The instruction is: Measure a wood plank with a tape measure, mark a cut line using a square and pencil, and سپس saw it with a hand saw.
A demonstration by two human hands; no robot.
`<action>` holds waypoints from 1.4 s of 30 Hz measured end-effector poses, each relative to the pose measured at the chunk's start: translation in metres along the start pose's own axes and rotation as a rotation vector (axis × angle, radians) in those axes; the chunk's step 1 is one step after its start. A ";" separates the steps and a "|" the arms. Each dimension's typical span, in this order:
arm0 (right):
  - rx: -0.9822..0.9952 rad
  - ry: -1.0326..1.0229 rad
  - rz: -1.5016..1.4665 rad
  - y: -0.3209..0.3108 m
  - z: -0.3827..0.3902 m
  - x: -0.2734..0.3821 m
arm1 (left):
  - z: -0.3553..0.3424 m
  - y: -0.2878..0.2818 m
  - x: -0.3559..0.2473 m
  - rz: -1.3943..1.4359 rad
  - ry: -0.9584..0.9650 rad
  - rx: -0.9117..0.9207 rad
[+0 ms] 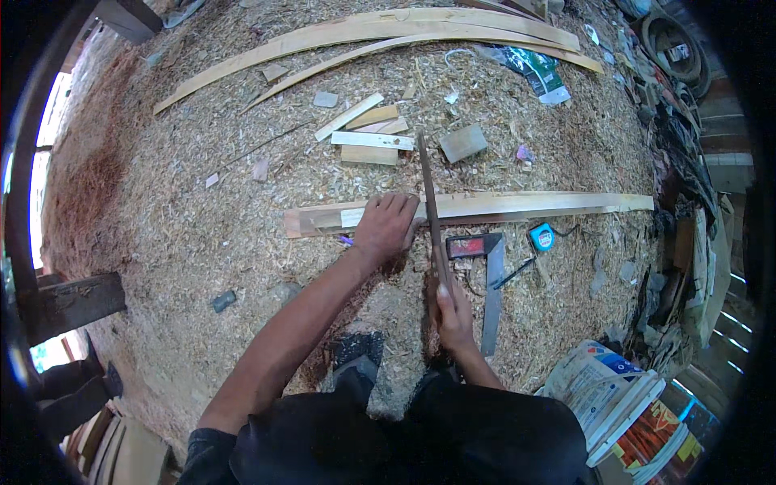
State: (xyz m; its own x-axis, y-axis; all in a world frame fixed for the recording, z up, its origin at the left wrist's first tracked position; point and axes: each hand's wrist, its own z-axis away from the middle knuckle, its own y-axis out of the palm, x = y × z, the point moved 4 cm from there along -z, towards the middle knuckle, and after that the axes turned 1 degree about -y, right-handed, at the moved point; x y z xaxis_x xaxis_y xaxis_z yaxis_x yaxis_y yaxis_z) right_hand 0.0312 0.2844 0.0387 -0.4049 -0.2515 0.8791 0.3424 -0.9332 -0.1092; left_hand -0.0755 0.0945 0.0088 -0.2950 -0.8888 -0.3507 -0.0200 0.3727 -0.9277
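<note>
A long pale wooden board (pixel 550 203) lies across the shavings in front of me. My left hand (pixel 387 227) grips it near its left end, with the fingers over the top. In my right hand (pixel 455 318) is a handsaw (pixel 431 190), seen nearly edge-on. Its narrow brown blade points away from me and crosses the board just right of my left hand. The blade hides whether there is a cut. A carpenter's square (pixel 494 283) with a red-marked stock lies right of the saw. Close to it are a blue tape measure (pixel 542 237) and a dark pencil-like stick (pixel 515 273).
Short wood offcuts (pixel 368 133) and a grey block (pixel 464 143) lie beyond the board. Farther off are long curved planks (pixel 347 36) and a green plastic bag (pixel 535 73). White buckets (pixel 594 380) stand at lower right. Shavings cover the ground; a timber beam (pixel 81 305) juts in at left.
</note>
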 end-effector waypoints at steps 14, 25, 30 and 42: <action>-0.050 -0.088 -0.027 0.005 0.036 -0.013 | -0.002 0.003 0.001 0.065 -0.024 0.028; -0.069 -0.060 -0.110 0.006 0.008 0.014 | 0.000 0.004 -0.003 0.046 0.000 -0.008; -0.110 -0.194 -0.022 -0.007 0.065 -0.048 | -0.002 0.005 -0.011 0.006 0.020 -0.060; -0.080 -0.027 -0.148 0.002 0.074 -0.014 | -0.003 0.002 -0.005 0.062 0.008 -0.037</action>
State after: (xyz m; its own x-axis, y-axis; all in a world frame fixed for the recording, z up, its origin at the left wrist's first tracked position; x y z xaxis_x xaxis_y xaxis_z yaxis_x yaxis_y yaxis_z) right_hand 0.0998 0.3052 0.0606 -0.4227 -0.1034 0.9004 0.2117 -0.9772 -0.0128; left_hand -0.0769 0.1007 0.0088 -0.3041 -0.8615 -0.4066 -0.0366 0.4370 -0.8987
